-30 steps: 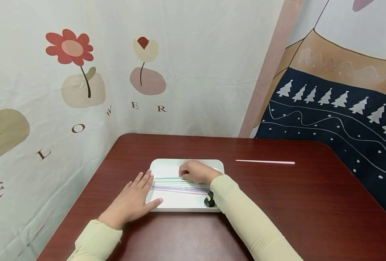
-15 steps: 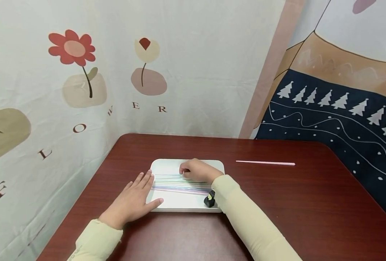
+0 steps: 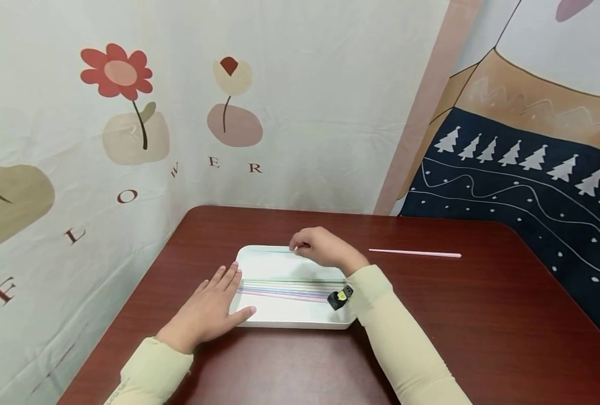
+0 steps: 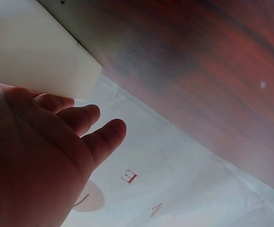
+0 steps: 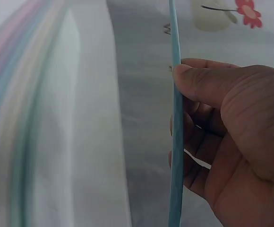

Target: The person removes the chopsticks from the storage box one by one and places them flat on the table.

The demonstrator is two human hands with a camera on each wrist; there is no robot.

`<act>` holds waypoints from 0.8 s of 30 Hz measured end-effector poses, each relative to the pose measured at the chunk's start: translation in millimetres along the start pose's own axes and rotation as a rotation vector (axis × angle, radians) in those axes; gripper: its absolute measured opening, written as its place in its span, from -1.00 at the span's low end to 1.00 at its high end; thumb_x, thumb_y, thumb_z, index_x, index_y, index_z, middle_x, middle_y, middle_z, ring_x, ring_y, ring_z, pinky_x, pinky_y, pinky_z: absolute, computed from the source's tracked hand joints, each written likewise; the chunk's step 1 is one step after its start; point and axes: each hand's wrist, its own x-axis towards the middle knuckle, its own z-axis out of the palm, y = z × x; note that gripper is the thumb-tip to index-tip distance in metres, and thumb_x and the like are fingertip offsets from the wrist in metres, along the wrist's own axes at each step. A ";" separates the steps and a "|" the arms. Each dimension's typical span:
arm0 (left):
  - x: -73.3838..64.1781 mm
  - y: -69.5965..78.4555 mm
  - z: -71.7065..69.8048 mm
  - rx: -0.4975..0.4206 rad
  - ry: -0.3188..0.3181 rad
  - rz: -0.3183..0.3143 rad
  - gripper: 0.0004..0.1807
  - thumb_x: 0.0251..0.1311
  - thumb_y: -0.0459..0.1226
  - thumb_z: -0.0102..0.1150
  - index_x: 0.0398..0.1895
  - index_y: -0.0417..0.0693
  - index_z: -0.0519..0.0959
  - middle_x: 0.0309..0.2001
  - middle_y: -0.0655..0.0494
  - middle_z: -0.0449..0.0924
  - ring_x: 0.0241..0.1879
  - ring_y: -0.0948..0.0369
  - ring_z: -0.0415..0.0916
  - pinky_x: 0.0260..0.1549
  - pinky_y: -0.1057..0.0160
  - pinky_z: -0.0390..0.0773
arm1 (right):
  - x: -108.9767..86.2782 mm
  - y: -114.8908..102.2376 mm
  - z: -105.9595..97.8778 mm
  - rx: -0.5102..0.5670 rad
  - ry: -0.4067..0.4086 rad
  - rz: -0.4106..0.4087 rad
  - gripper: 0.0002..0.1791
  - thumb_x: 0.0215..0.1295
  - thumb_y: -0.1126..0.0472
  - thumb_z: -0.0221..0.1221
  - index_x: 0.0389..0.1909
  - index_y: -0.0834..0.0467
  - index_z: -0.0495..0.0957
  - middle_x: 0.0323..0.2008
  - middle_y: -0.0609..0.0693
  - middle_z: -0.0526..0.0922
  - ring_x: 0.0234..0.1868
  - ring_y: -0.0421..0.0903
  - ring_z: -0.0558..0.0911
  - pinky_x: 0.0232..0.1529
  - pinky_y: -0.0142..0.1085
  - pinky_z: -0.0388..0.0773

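My right hand point(image 3: 325, 246) pinches a light blue chopstick point(image 5: 176, 127) between thumb and fingers over the far edge of the white tray point(image 3: 285, 316). In the right wrist view the thumb presses on its near face, with fingertips showing behind it. Several pastel chopsticks point(image 3: 287, 287), in green, cream, blue and pink, lie side by side across the middle of the tray. My left hand point(image 3: 204, 312) rests at the tray's left edge, fingers straight and thumb spread over the near corner. In the left wrist view its fingertips show beside the tray's white wall point(image 4: 56, 61).
A single pink chopstick point(image 3: 415, 253) lies on the dark red table point(image 3: 457, 315), right of the tray. A black device point(image 3: 337, 298) is strapped to my right wrist, over the tray's right end. Behind the table hangs a cloth point(image 3: 325, 112) with printed flowers.
My right hand has moved away from the row of chopsticks to the tray's far edge, carrying the light blue chopstick. The left hand has stayed at the tray's left edge.
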 end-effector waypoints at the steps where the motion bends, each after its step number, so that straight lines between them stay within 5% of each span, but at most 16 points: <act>1: 0.0 0.3 0.0 -0.001 0.001 0.001 0.08 0.27 0.42 -0.17 0.50 -0.30 0.16 0.55 -0.15 -0.02 0.49 -0.19 -0.04 0.32 -0.28 0.12 | -3.8 2.3 -5.4 -0.009 0.011 0.001 -0.84 0.41 0.31 0.19 -0.12 0.07 0.69 -0.12 -0.13 0.67 -0.13 -0.22 0.59 -0.09 -0.32 0.55; 11: -0.8 2.3 -2.5 -0.002 -0.004 0.002 0.07 0.28 0.41 -0.15 0.50 -0.30 0.16 0.55 -0.15 -0.03 0.49 -0.19 -0.05 0.32 -0.28 0.11 | -69.1 50.7 -48.1 -0.050 0.067 0.201 -0.85 0.38 0.34 0.19 -0.15 0.07 0.67 -0.20 -0.10 0.66 -0.20 -0.13 0.57 -0.11 -0.19 0.57; 24: -0.8 1.1 -2.0 0.001 -0.007 -0.001 0.08 0.27 0.43 -0.18 0.51 -0.29 0.15 0.55 -0.14 -0.04 0.49 -0.19 -0.05 0.32 -0.28 0.11 | -170.4 132.7 -72.2 -0.119 0.077 0.312 -0.86 0.33 0.42 0.19 -0.29 0.11 0.63 -0.38 -0.11 0.57 -0.28 -0.07 0.50 -0.15 -0.07 0.50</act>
